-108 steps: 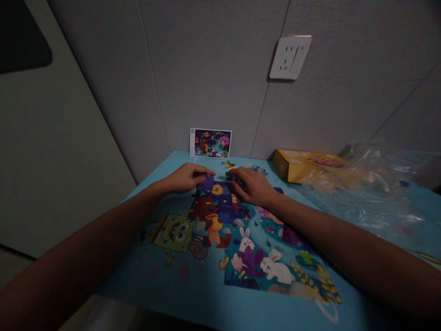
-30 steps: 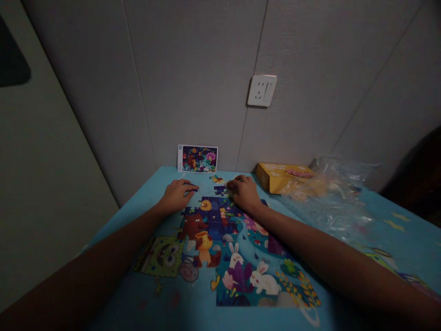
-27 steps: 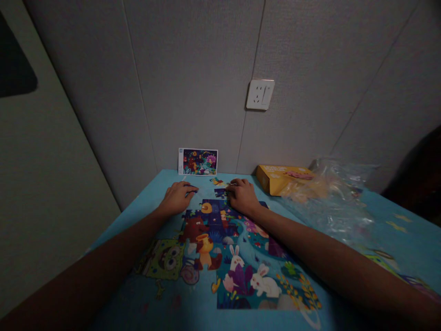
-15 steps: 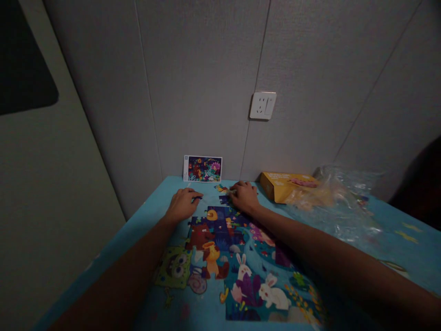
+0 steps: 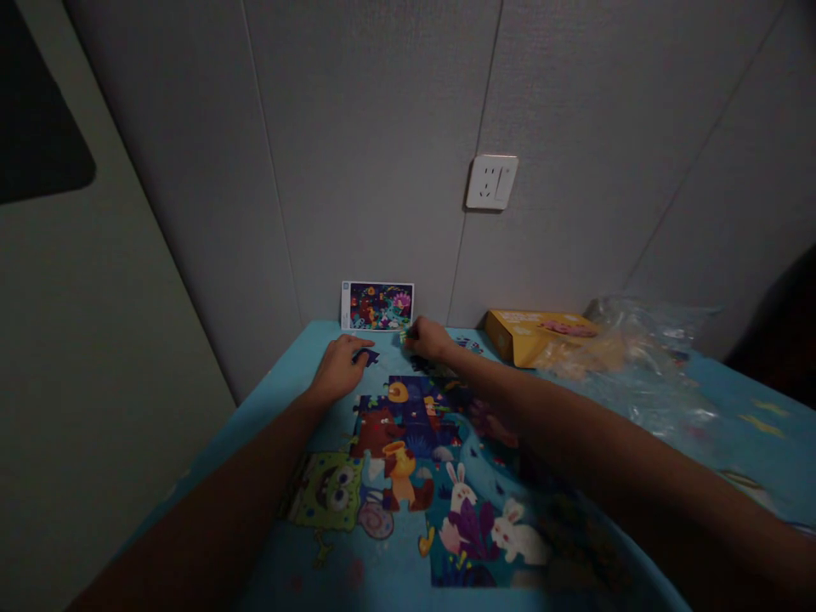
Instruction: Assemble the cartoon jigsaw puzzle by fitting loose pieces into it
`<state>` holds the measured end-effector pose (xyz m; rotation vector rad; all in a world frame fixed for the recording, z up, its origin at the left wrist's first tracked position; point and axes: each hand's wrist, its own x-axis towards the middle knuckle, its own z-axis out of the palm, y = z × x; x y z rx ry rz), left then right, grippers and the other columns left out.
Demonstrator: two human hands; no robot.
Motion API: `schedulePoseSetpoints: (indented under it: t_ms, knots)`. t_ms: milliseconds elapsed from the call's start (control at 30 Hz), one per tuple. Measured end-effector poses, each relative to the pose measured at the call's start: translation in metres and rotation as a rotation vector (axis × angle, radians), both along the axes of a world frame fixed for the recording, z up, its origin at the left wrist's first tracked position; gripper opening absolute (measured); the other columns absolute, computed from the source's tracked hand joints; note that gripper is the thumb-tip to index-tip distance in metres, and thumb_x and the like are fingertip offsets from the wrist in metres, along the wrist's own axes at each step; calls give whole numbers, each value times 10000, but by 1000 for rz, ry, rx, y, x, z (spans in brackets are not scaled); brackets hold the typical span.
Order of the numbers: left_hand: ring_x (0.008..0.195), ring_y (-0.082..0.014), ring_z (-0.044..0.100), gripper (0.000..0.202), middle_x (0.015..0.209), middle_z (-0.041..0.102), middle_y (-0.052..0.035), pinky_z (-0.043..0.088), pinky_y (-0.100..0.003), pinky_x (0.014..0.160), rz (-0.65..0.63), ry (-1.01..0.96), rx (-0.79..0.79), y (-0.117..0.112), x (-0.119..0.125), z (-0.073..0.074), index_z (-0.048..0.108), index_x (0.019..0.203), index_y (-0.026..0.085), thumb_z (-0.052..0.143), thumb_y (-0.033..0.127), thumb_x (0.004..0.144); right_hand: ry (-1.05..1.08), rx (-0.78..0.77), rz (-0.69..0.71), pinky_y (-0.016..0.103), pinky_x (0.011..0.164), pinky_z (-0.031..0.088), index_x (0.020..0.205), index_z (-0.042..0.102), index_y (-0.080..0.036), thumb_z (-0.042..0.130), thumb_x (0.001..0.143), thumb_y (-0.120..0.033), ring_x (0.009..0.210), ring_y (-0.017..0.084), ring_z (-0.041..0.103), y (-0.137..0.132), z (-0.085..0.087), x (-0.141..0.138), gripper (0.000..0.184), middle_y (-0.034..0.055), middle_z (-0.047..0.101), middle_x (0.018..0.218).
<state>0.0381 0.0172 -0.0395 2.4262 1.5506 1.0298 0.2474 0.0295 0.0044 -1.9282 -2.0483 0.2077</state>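
A grey wall (image 5: 370, 153) is standing at twelve o'clock, taking the jigsaw as the clock's hub, and a blue-covered table (image 5: 395, 561) is spreading out below it. The partly joined jigsaw puzzle (image 5: 459, 484) is lying flat at the hub, the right forearm overhanging its right side. A crumpled clear plastic bag (image 5: 669, 399) is sprawling at two o'clock, partly covering a yellow cardboard box (image 5: 541, 327) at one. A printed picture card (image 5: 377, 306) is leaning on the wall at eleven.

The right hand (image 5: 428, 338) is now reaching farther toward the wall; half a second ago it was partly covering a dark jigsaw piece (image 5: 419, 364), which is now lying just on the near side of it. That is suggesting a switch to another loose piece, while the jigsaw's corner toward ten-thirty is showing a gap.

The right fingers are bunching tightly just before twelve and seem to be pinching a green-and-yellow jigsaw piece (image 5: 404, 337). The left hand (image 5: 341, 367), at ten-thirty, is keeping its index finger stretched out slightly apart from the thumb, with a dark-purple jigsaw piece (image 5: 373, 357) showing at the gap; whether it is gripping or merely touching that piece, I cannot tell.
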Motion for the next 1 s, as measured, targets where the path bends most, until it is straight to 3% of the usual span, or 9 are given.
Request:
schedulePoseSetpoints:
  t_ms: [100, 167, 233, 300, 400, 567, 733, 867, 1000]
  knots:
    - [1056, -229, 611, 326, 1082, 680, -74, 469, -377, 989, 11, -35, 14, -1, 1, 1, 710, 1112, 207, 494, 230, 868, 137, 83, 181, 225, 801, 448, 1250, 514, -190, 618, 860, -244, 929, 130, 630, -34, 7, 2, 407, 47, 687, 1042]
    - [1035, -227, 619, 321, 1065, 692, -69, 474, -372, 974, -6, -43, 20, -3, 3, 3, 717, 1083, 202, 484, 223, 864, 439, 87, 400, 243, 725, 455, 1274, 480, -166, 673, 814, -249, 795, 133, 613, -61, 8, 10, 505, 21, 670, 889]
    - [1016, -228, 625, 308, 1049, 705, -71, 472, -371, 961, -47, -43, 30, -7, 7, 6, 725, 1045, 186, 479, 232, 866, 672, -20, 488, 260, 658, 445, 1109, 582, -147, 718, 770, -334, 695, 135, 573, -83, 6, 22, 411, 2, 625, 769]
    - [959, -223, 639, 306, 995, 722, -72, 481, -360, 917, -109, -59, 11, -15, 13, 12, 728, 1023, 171, 474, 266, 881, 773, -80, 482, 260, 612, 410, 873, 642, -131, 697, 778, -429, 639, 121, 515, -98, -1, 36, 318, 4, 585, 709]
    - [821, -191, 656, 332, 830, 730, -48, 496, -309, 801, -261, -91, -96, -36, 26, 22, 713, 1055, 169, 462, 327, 907, 779, -51, 425, 245, 558, 341, 732, 640, -130, 615, 828, -511, 588, 104, 432, -105, -20, 48, 394, -14, 521, 622]
    - [742, -167, 619, 327, 835, 707, -40, 457, -270, 706, -552, 4, -223, -66, 41, 29, 678, 1102, 161, 572, 328, 841, 694, -45, 458, 238, 570, 338, 786, 683, -131, 656, 791, -497, 624, 120, 466, -99, -43, 43, 368, -3, 579, 667]
    - [543, -114, 459, 417, 598, 541, 58, 333, -231, 551, -560, -50, -359, -64, 40, 27, 586, 1222, 177, 588, 318, 829, 818, -92, 473, 227, 544, 346, 862, 655, -127, 655, 779, -433, 589, 110, 467, -99, -42, 40, 317, -16, 565, 659]
    - [495, -84, 399, 278, 536, 497, 82, 283, -205, 510, -558, -190, -500, -62, 40, 27, 583, 997, 156, 604, 373, 823, 762, -88, 444, 228, 514, 319, 704, 614, -137, 639, 789, -483, 552, 104, 441, -100, -39, 44, 358, -20, 531, 588]
    - [437, -65, 420, 305, 509, 536, 75, 270, -172, 436, -631, -230, -736, -68, 38, 30, 526, 771, 164, 714, 403, 742, 712, -138, 558, 229, 508, 314, 678, 604, -139, 633, 790, -531, 534, 96, 424, -110, -33, 42, 409, -24, 517, 568]
